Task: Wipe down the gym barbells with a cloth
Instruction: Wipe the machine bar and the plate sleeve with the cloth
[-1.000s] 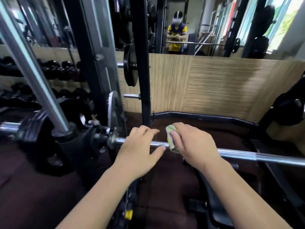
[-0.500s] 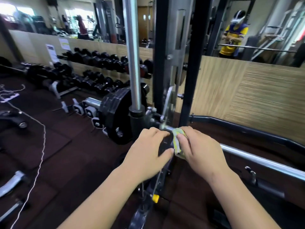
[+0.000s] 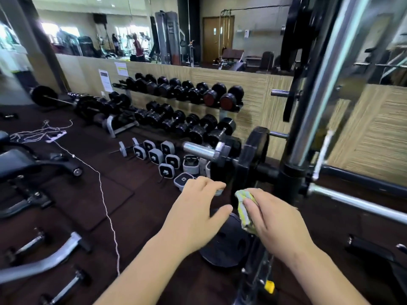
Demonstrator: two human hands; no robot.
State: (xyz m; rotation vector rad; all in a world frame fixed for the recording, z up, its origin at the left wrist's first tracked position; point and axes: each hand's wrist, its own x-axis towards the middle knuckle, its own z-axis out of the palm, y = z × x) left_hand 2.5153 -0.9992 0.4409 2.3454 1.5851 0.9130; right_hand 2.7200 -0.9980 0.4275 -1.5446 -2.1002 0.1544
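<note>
A chrome barbell (image 3: 356,202) lies across a black rack, with black plates (image 3: 253,155) on its left sleeve (image 3: 198,149). My right hand (image 3: 273,219) is shut on a yellow-green cloth (image 3: 243,208), held in front of the plates, to the left of the bare shaft. My left hand (image 3: 198,208) hovers just left of it, fingers apart, holding nothing. Neither hand touches the bar.
A chrome guide rod (image 3: 319,84) and the black rack upright (image 3: 288,183) stand right of my hands. Dumbbell racks (image 3: 187,106) line the wall; small grey dumbbells (image 3: 158,155) sit on the floor. A bench (image 3: 19,161), loose handles (image 3: 44,260) and a white cord (image 3: 105,205) lie left.
The view has swung left along the bar toward its plate end. Both hands have come off the shaft and now sit in front of the plates; the cloth stays in my right hand.
</note>
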